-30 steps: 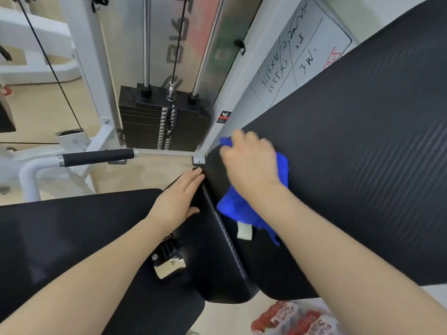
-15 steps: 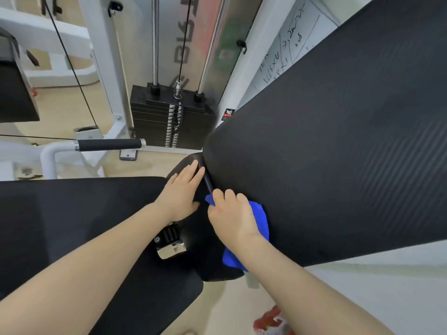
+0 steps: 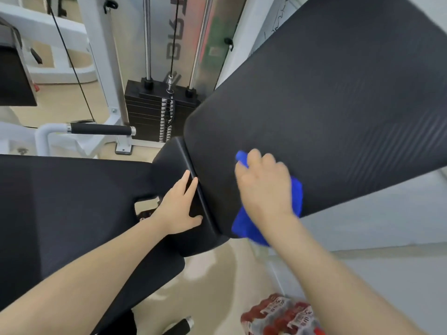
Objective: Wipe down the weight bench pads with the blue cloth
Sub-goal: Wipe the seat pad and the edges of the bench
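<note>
You are mid-wipe, by my reading. The big tilted back pad is the one under the cloth now, and only its lower end near the hinge is being covered; the long upper stretch looks like it is yet to be reached. Nothing shows whether the seat pad to your left has been wiped, since no streaks or damp patches are visible.

The blue cloth lies bunched on the back pad's lower corner, one tail hanging off the edge. Your right hand presses down on it with fingers curled over the bunch; it is blurred. Your left hand rests flat, fingers straight, beside the seam between the pads, holding nothing.
</note>
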